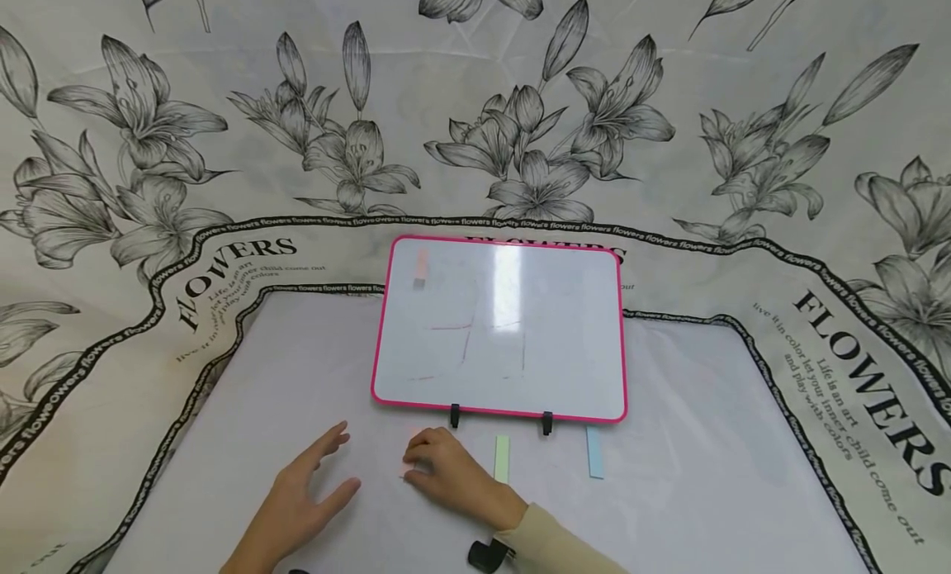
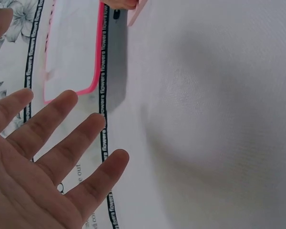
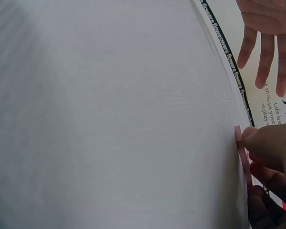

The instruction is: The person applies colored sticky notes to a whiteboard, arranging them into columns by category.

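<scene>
One green strip and one blue strip lie below the pink-rimmed whiteboard, apparently spaced to stay distinct; lower center, the right hand pinches a pink strip; lower left, the left hand spreads empty.

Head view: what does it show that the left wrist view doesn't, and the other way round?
Only the head view shows the green strip, the blue strip, the beige sleeve and the whole board.

Only the left wrist view shows the palm side of the left hand, its fingers spread; the head view shows its back.

Both show the two hands, at least part of the board, the white cloth and the pink strip that the right hand pinches.
</scene>
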The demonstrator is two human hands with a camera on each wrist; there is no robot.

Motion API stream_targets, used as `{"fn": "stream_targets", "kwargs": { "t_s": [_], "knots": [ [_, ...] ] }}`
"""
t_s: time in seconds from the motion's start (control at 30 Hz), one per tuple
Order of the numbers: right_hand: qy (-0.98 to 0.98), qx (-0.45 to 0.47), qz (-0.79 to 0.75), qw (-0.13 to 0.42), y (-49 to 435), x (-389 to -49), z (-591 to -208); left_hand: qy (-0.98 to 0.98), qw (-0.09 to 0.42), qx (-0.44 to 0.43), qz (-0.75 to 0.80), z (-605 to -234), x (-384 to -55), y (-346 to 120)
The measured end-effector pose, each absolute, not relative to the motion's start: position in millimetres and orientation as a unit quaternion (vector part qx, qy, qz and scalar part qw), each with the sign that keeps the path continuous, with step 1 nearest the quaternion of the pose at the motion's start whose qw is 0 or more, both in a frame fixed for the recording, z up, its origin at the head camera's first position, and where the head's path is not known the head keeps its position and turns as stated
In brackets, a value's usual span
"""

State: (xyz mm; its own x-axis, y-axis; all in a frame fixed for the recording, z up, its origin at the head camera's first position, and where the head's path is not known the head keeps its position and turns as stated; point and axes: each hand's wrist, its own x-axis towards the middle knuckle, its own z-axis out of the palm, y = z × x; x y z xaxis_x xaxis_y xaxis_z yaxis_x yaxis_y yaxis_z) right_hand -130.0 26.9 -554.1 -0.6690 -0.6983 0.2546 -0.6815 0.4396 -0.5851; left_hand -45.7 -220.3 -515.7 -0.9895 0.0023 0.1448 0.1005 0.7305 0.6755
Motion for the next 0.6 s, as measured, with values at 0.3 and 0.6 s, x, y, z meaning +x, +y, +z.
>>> {"fn": "stream_targets", "kwargs": {
  "t_s": [0.3,0.6],
  "knots": [
    [0.85,-0.417,-0.32,-0.016,27.8,-129.3,-555.4,-0.927,0.038,-0.03,-0.373,-522.0,-44.6,-215.5],
    [0.852,-0.431,-0.298,-0.011,25.7,-131.4,-546.1,-0.92,0.044,-0.044,-0.386,-521.6,-45.0,-214.4]
  ]
}}
